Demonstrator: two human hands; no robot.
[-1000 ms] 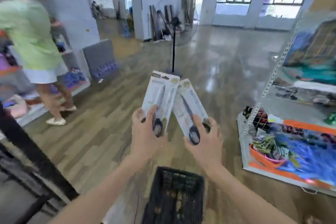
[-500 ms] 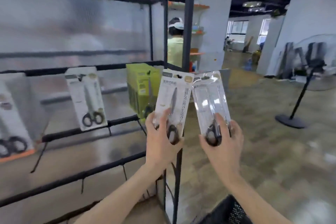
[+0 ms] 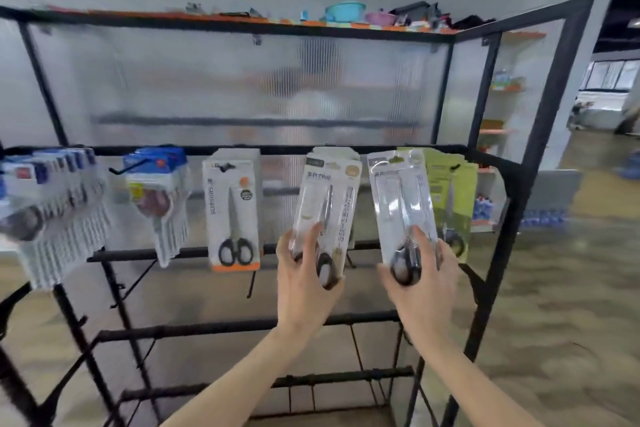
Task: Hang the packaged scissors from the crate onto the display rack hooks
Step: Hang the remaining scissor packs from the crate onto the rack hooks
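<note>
Hang step — left hand [image 3: 304,282] grips cream scissors pack [image 3: 325,215], right hand [image 3: 420,282] grips clear pack [image 3: 403,208], both raised at display rack [image 3: 519,184]. Next: thread top holes onto hook, judged near green packs [image 3: 453,191].

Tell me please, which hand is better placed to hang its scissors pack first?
Probably the left hand: its pack stands before matching white packs on the rail. The right hand's pack is held beside the green packs, with no free hook visible.
</note>
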